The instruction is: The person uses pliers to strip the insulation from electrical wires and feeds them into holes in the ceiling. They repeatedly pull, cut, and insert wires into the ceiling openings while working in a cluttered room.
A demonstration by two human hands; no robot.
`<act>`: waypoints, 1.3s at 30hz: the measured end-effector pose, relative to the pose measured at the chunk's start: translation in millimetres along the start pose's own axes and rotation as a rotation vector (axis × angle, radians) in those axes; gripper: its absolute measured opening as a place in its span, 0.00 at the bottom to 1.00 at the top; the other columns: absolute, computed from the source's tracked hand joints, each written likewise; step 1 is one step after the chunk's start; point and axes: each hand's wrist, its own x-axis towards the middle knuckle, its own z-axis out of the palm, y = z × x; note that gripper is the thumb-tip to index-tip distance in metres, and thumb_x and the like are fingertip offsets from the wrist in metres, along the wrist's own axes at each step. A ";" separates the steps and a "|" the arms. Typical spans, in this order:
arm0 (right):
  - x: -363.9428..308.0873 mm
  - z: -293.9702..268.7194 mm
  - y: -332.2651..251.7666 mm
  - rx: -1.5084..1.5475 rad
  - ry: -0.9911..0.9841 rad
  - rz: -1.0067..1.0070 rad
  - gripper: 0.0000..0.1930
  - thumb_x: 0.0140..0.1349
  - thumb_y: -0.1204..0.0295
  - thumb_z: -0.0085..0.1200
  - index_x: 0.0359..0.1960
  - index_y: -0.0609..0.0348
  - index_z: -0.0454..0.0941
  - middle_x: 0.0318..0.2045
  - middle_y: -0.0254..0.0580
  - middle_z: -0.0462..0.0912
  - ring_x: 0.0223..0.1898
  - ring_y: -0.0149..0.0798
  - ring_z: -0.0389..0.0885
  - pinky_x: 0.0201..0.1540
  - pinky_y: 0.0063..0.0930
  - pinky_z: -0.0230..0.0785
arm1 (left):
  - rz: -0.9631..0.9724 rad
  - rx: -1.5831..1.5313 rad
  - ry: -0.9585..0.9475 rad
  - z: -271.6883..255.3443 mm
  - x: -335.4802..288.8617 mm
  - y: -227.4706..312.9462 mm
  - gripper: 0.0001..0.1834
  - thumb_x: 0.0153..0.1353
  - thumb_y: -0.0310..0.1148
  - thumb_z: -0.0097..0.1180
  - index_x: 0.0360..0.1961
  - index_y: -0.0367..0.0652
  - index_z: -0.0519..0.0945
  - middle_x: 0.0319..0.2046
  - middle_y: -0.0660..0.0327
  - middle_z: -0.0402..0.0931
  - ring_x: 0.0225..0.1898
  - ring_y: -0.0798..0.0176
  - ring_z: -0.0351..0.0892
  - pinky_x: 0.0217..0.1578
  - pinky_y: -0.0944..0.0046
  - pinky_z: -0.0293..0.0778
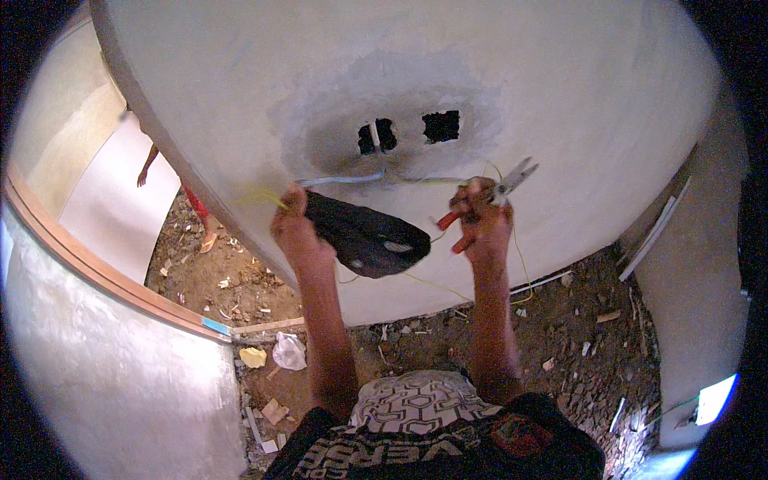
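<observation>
While the left hand [300,228] works at nine o'clock from the middle of the view, its grip is closed on the upper end of a black cloth-like bundle [364,240], which hangs slanting down toward the centre. Yellow wires [260,196] poke out past those fingers toward ten o'clock, and a pale blue cable [344,178] runs from the wall [584,104] to the same hand. At two o'clock, the right hand [484,216] has its grip wrapped around pliers [512,181] with red handles, their nose aimed up toward one o'clock with the jaws slightly parted. A thin yellow wire [524,264] loops down beside that forearm toward four o'clock. Above, near twelve and one o'clock, a left hole [386,136] and a right hole [441,126] cut the wall, set in a grey patch. At seven o'clock, a white plastic bag [290,352] and a crumpled yellow scrap [253,357] lie on the littered dirt floor [400,336]. Toward ten o'clock, beyond the wall's edge, another person's arm [148,164] and sandalled foot [210,242] show.
</observation>
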 end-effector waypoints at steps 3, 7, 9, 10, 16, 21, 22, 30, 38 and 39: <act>25.5 -18.2 -11.9 0.001 -0.025 -0.066 0.14 0.65 0.66 0.57 0.39 0.67 0.73 0.25 0.40 0.74 0.22 0.33 0.73 0.16 0.33 0.76 | 0.165 0.133 0.069 -6.8 26.6 7.2 0.09 0.58 0.32 0.66 0.35 0.38 0.82 0.30 0.63 0.79 0.32 0.64 0.76 0.36 0.62 0.73; 34.7 -17.3 -16.0 -0.088 -0.039 -0.132 0.15 0.65 0.64 0.58 0.39 0.67 0.74 0.24 0.40 0.75 0.19 0.33 0.74 0.14 0.30 0.75 | 0.109 0.056 0.094 -4.9 24.8 8.1 0.11 0.59 0.33 0.66 0.37 0.37 0.82 0.31 0.62 0.79 0.33 0.64 0.77 0.37 0.62 0.73; 38.6 -15.2 -19.7 -0.139 -0.036 -0.147 0.16 0.65 0.63 0.58 0.40 0.67 0.73 0.24 0.40 0.75 0.18 0.34 0.75 0.12 0.29 0.73 | 0.111 0.099 0.082 -7.1 28.7 8.7 0.11 0.59 0.34 0.65 0.36 0.37 0.82 0.31 0.63 0.79 0.33 0.64 0.76 0.38 0.62 0.73; 40.8 -16.7 -19.0 -0.147 -0.020 -0.124 0.16 0.65 0.62 0.57 0.40 0.67 0.74 0.24 0.40 0.75 0.17 0.34 0.76 0.11 0.28 0.72 | 0.113 0.122 0.075 -8.0 30.1 9.4 0.11 0.60 0.34 0.65 0.36 0.37 0.82 0.31 0.63 0.78 0.33 0.65 0.76 0.38 0.62 0.73; 37.1 -29.2 -17.2 -0.277 -0.050 -0.004 0.15 0.67 0.62 0.53 0.39 0.65 0.73 0.24 0.39 0.75 0.19 0.37 0.79 0.14 0.28 0.70 | 0.242 0.387 0.018 -11.0 16.9 -5.7 0.13 0.64 0.38 0.60 0.38 0.38 0.83 0.30 0.65 0.77 0.31 0.68 0.73 0.35 0.67 0.70; 30.2 -26.9 -8.5 -0.249 -0.217 0.039 0.14 0.67 0.62 0.53 0.37 0.64 0.72 0.25 0.40 0.75 0.26 0.37 0.79 0.25 0.32 0.75 | 0.067 0.569 -0.204 -0.5 -29.5 -50.5 0.14 0.66 0.39 0.58 0.39 0.38 0.84 0.27 0.67 0.76 0.28 0.72 0.70 0.31 0.70 0.67; 19.9 -18.2 -7.7 -0.202 -0.250 0.051 0.13 0.66 0.64 0.54 0.35 0.64 0.74 0.25 0.41 0.75 0.28 0.37 0.78 0.29 0.31 0.75 | 0.022 0.599 -0.248 -1.9 -37.6 -55.5 0.14 0.66 0.39 0.58 0.39 0.37 0.85 0.26 0.68 0.76 0.28 0.73 0.70 0.30 0.70 0.66; 10.9 -17.8 13.2 -0.439 -0.418 0.047 0.07 0.62 0.72 0.58 0.35 0.64 0.77 0.31 0.43 0.79 0.29 0.36 0.77 0.31 0.30 0.71 | -0.094 0.722 -0.420 39.5 -21.2 -76.6 0.14 0.60 0.39 0.64 0.36 0.36 0.85 0.29 0.63 0.82 0.30 0.70 0.75 0.35 0.66 0.70; 61.6 -21.6 10.3 -0.667 -0.086 -0.048 0.11 0.68 0.65 0.53 0.38 0.63 0.75 0.32 0.42 0.81 0.28 0.34 0.78 0.32 0.29 0.72 | -0.159 0.601 -0.437 21.3 -2.0 -91.3 0.15 0.57 0.39 0.67 0.36 0.36 0.83 0.31 0.60 0.83 0.33 0.69 0.77 0.41 0.66 0.72; 67.7 -19.5 12.5 -0.588 -0.118 -0.098 0.11 0.68 0.66 0.52 0.39 0.63 0.75 0.34 0.46 0.80 0.27 0.34 0.78 0.31 0.30 0.73 | -0.162 0.595 -0.430 23.1 -0.1 -91.6 0.15 0.56 0.38 0.67 0.37 0.37 0.82 0.30 0.60 0.83 0.33 0.69 0.77 0.40 0.66 0.72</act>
